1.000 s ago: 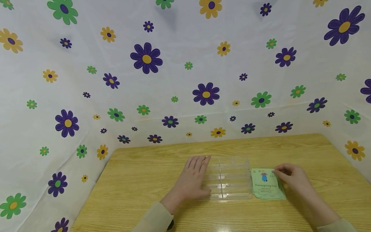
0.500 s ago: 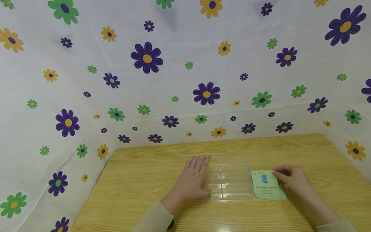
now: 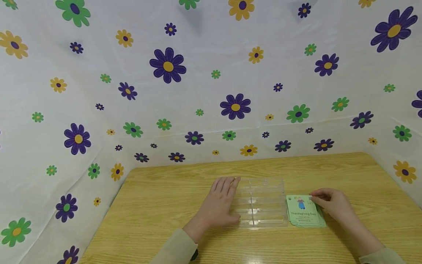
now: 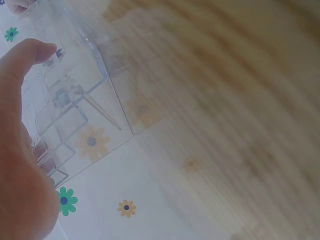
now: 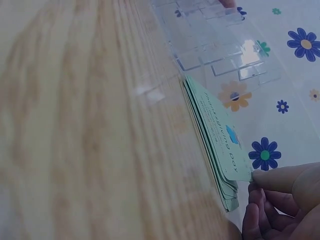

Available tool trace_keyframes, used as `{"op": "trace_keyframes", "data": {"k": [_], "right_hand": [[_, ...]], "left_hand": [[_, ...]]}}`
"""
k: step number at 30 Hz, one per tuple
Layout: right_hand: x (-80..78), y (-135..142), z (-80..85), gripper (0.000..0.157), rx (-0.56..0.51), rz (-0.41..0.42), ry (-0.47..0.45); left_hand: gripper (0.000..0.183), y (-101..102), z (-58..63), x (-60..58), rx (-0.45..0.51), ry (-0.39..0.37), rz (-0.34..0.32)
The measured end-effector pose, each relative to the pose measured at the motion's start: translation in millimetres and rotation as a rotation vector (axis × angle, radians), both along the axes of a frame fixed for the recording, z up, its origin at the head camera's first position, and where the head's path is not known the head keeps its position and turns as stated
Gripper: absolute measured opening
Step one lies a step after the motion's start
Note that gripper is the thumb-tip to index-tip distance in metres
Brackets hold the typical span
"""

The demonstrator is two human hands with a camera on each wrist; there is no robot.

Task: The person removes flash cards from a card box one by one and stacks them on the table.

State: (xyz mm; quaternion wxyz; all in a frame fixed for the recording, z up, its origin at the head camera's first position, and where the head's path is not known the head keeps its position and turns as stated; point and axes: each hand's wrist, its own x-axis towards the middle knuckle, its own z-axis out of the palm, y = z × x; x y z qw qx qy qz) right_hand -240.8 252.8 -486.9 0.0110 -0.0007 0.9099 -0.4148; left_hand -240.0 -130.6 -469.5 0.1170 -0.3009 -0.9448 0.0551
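A clear plastic rack [image 3: 267, 201] with stepped compartments stands on the table, also in the left wrist view, where it is partly behind the thumb. My left hand [image 3: 220, 205] rests against its left side, fingers stretched toward the back and thumb toward the front. Right of the rack lies a stack of light green cards [image 5: 206, 145]. The top card [image 3: 302, 212] reads "Thanksgiving Day" and shows a small figure in blue. My right hand [image 3: 333, 202] pinches this card's far right corner between thumb and fingers; in the right wrist view that corner sits slightly above the stack.
The wooden table [image 3: 158, 220] extends to both sides of the rack and cards. A white cloth with printed flowers [image 3: 197, 91] hangs behind it and along both sides. Light sleeves [image 3: 176, 247] cover the forearms.
The top card has shifted slightly toward me, with my right hand still pinching its corner. My left hand and the rack stay in place.
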Motion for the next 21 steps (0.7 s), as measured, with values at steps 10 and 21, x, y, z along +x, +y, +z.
{"op": "trace_keyframes", "data": {"k": [10, 21], "right_hand": [[1.2, 2.1, -3.4, 0.023, -0.003, 0.008, 0.01], [0.6, 1.2, -1.3, 0.027, -0.023, -0.016, -0.021]], "left_hand": [[0.117, 0.1, -0.1, 1.1, -0.003, -0.007, -0.001], [0.116, 1.2, -1.5, 0.5, -0.009, -0.008, 0.009]]}}
